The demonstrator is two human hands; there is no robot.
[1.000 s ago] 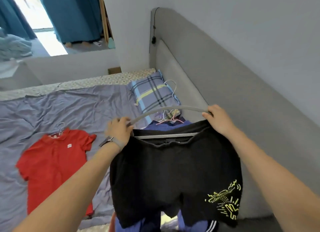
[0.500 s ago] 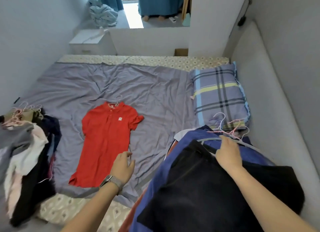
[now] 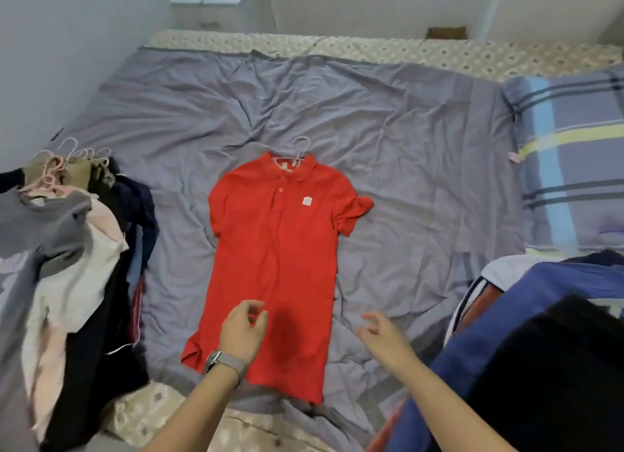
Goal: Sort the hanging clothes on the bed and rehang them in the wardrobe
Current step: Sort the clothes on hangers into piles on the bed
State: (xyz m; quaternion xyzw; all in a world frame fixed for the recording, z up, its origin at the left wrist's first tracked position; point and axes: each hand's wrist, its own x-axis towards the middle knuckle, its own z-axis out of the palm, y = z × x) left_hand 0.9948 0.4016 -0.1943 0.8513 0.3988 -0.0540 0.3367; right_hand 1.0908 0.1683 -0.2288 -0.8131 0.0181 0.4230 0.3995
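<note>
Grip: both my hands empty, left hand and right hand loosely open.
Polo: red polo shirt on hanger, flat, centre frame.

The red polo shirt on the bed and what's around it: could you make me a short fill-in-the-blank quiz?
1. The polo shirt lying flat on the bed sheet is ____ in colour.
2. The watch is on the ____ wrist.
3. The left hand and right hand are holding ____.

Missing words: red; left; nothing
</note>
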